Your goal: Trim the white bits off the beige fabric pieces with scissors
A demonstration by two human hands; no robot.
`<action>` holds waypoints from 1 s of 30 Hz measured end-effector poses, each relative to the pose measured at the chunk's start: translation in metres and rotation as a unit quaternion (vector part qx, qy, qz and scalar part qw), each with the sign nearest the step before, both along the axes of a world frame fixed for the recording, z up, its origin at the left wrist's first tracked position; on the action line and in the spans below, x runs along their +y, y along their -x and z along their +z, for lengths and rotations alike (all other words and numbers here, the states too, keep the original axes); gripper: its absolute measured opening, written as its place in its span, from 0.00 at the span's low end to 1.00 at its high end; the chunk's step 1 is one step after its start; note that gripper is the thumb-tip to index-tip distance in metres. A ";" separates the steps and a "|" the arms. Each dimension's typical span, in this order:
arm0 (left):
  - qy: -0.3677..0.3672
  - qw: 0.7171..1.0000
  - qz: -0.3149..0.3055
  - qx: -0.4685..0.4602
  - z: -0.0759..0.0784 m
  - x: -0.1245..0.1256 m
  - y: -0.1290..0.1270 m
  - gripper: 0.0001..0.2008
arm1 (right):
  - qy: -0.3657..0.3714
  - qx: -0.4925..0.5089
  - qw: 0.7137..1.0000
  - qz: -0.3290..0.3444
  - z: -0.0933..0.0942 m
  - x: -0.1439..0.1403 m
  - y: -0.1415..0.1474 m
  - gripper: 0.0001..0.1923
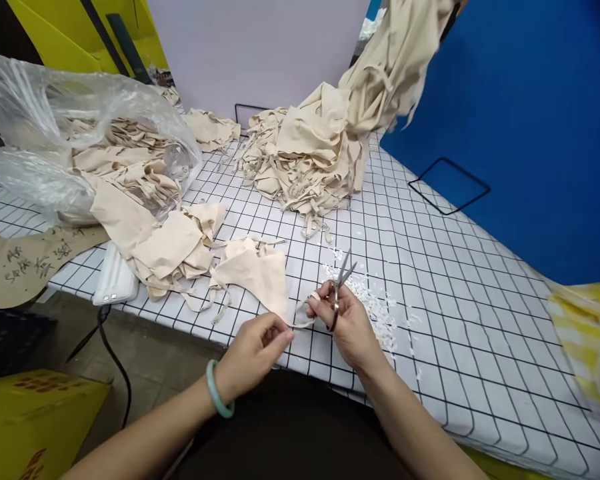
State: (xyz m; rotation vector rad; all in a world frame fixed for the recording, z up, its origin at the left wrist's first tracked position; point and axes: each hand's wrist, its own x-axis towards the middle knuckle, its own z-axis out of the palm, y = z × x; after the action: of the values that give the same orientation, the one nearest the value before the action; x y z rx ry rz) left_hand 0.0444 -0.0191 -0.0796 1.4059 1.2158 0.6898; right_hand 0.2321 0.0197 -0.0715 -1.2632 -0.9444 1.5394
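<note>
Fingers of the left hand (253,353) are pinching a beige strap (300,323) at lower centre; the right hand (343,320) is gripping scissors (341,280), blades parted, beside the beige fabric piece (255,270).

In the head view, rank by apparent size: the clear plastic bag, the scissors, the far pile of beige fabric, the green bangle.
1. far pile of beige fabric and clear plastic bag: look alike, not ranked apart.
2. scissors.
3. green bangle, close to the scissors and nearer the camera, so unsure.

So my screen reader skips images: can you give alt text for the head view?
The right hand holds small metal scissors beside a thin beige fabric strip pinched by the left hand, over a white black-gridded table bearing a beige cloth pile.
</note>
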 end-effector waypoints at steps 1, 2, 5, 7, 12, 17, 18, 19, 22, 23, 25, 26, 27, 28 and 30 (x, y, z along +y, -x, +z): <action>0.085 0.995 0.032 -0.050 0.003 0.000 0.004 0.16 | -0.006 0.012 1.000 0.009 0.005 -0.007 0.000 0.21; 0.160 0.980 0.062 -0.105 0.007 -0.001 0.006 0.18 | -0.012 0.025 0.999 0.026 0.011 -0.015 0.001 0.20; 0.288 0.911 0.127 -0.266 0.014 -0.008 0.003 0.17 | -0.009 0.060 0.991 0.119 0.033 -0.042 0.004 0.17; 0.323 0.871 0.139 -0.343 0.017 -0.012 -0.002 0.14 | 0.011 0.083 0.978 0.191 0.042 -0.057 0.006 0.15; 0.312 0.845 0.170 -0.399 0.024 -0.007 -0.003 0.14 | -0.022 0.002 0.973 0.230 0.027 -0.061 -0.002 0.15; 0.239 0.931 0.087 -0.261 0.041 0.009 0.008 0.16 | -0.130 -0.094 0.986 0.041 0.010 -0.011 -0.003 0.13; 0.221 0.951 0.038 -0.211 0.046 0.012 0.010 0.16 | -0.163 -0.096 0.978 0.093 0.013 0.002 0.000 0.11; 0.199 0.967 -0.011 -0.159 0.052 0.015 0.012 0.16 | -0.191 -0.095 0.962 0.173 0.017 0.014 0.003 0.10; 0.137 0.983 -0.105 -0.057 0.064 0.018 0.020 0.15 | -0.206 -0.096 0.880 0.417 0.027 0.043 0.016 0.10; 0.128 0.984 -0.110 -0.048 0.065 0.018 0.024 0.14 | -0.192 -0.102 0.857 0.468 0.027 0.050 0.021 0.10; 0.138 0.985 -0.086 -0.060 0.062 0.015 0.031 0.12 | -0.170 -0.118 0.845 0.492 0.023 0.059 0.029 0.12; 0.155 0.983 -0.056 -0.080 0.058 0.012 0.035 0.12 | -0.176 -0.124 0.858 0.467 0.021 0.061 0.032 0.12; 0.179 0.978 -0.022 -0.106 0.052 0.010 0.038 0.14 | -0.198 -0.130 0.878 0.417 0.019 0.062 0.035 0.13; 0.208 0.969 0.010 -0.136 0.047 0.008 0.040 0.16 | -0.235 -0.138 0.897 0.349 0.017 0.062 0.036 0.13; 0.263 0.942 0.053 -0.201 0.038 0.004 0.042 0.19 | -0.329 -0.160 0.907 0.207 0.017 0.059 0.037 0.13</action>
State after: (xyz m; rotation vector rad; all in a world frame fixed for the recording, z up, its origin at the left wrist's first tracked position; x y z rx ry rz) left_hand 0.0024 -0.0150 -0.0416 0.7155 1.0482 0.6265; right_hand 0.1956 0.0783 -0.0541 -0.8547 -1.8575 1.1467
